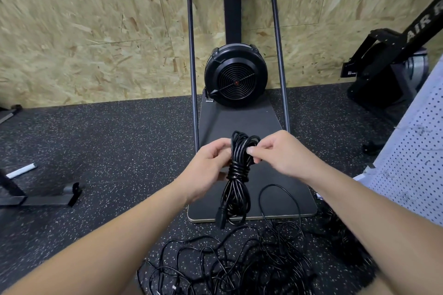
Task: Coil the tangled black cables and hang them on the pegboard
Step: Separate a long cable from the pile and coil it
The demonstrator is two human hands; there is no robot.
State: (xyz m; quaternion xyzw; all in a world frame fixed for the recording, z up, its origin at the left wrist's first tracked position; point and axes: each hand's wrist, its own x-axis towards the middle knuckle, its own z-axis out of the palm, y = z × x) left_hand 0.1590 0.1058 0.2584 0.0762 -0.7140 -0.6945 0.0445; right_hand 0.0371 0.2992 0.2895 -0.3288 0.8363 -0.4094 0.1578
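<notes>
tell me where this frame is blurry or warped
Head view: the coiled black cable and both hands, left and right, are fairly sharp; the OSB wall at the upper left is smeared; wide-angle distortion bows the fan machine's frame and the pegboard; lighting is even.

Black cable bundle [236,170], speckled floor [107,141]

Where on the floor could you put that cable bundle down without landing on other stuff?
Bare rubber floor lies left of the machine's base board, beyond the metal stand foot. The board's far half is bare too. Near the feet it's crowded with tangled cables.
</notes>
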